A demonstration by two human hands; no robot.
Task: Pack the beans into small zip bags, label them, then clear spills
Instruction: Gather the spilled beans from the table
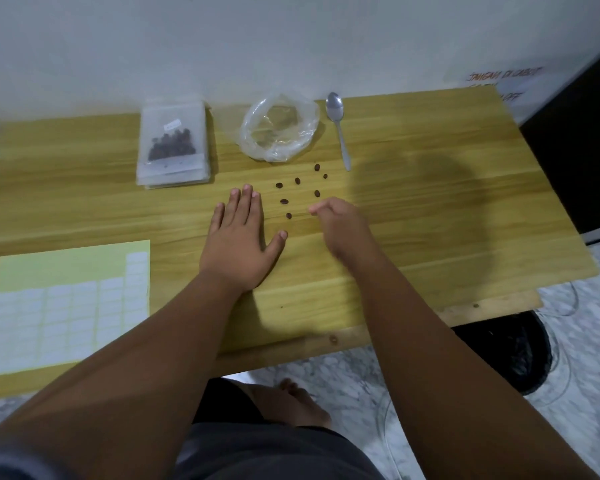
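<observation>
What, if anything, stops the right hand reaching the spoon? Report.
Likely nothing. The right hand is a little short of the spoon; only scattered beans lie between them, and the handle end is uncovered.

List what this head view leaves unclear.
Head view only.
Right hand: curled fingers hide whether it holds anything.
Label on the top zip bag: writing too small, blurred.
Wall note: blurred, partly behind the table corner.
Sticker sheet: cut off by the left edge.
</observation>
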